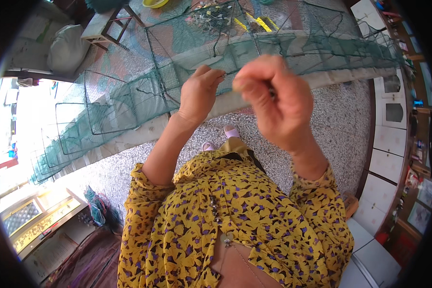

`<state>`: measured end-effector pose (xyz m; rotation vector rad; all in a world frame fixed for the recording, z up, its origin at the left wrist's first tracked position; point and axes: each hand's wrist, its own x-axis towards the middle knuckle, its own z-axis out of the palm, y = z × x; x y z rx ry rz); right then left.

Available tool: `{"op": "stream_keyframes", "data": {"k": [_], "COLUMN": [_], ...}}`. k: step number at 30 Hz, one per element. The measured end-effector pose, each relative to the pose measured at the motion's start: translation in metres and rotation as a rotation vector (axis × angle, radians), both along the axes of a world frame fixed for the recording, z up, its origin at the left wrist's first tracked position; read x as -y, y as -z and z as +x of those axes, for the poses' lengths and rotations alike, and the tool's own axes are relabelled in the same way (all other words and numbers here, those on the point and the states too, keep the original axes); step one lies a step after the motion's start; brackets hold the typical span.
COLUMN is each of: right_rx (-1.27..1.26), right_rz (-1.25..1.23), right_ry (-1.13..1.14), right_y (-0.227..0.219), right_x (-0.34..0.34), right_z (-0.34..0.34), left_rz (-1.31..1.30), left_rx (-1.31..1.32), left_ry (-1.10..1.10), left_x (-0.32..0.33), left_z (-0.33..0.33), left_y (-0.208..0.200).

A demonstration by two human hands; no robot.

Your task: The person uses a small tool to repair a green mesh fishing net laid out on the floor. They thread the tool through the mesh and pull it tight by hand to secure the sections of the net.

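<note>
A long green mesh net trap (125,113), stiffened by dark rectangular frames, stretches across in front of me. My left hand (198,96) is closed in a pinch at the net's near side, thumb and fingertips together. What it pinches is too small to name. Higher and nearer to me, my right hand (277,98) is curled with thumb and forefinger pressed together. Anything between those fingertips is too fine to make out, and the hand looks slightly blurred. Dark cords hang on the mesh between the frames.
Beyond the net lie yellow strips (259,24) and a yellow basin (154,3). A wooden stool (101,29) and a white sack (68,48) are at the far left. White cabinets (386,144) line the right. Bundled green netting (98,206) sits at the lower left.
</note>
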<state>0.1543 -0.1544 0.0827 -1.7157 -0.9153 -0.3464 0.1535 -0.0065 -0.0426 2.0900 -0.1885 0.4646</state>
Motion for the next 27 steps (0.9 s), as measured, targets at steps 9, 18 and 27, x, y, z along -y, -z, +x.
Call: {"op": "stream_keyframes", "data": {"k": [9, 18, 27], "right_rx": [0.195, 0.328, -0.329], "right_rz": [-0.204, -0.536, -0.883], "right_ry": [-0.2, -0.564, -0.608], "right_y": [-0.022, -0.045, -0.001], "right_x": [-0.017, -0.003, -0.007], "right_z": [0.045, 0.111, 0.195], "left_rz": [0.07, -0.286, -0.553], "left_rx": [-0.104, -0.251, -0.283], "left_ry": [-0.049, -0.068, -0.392], "left_x": [0.001, 0.014, 0.034], "left_z": [-0.006, -0.034, -0.046], "left_y": [0.004, -0.049, -0.022]}}
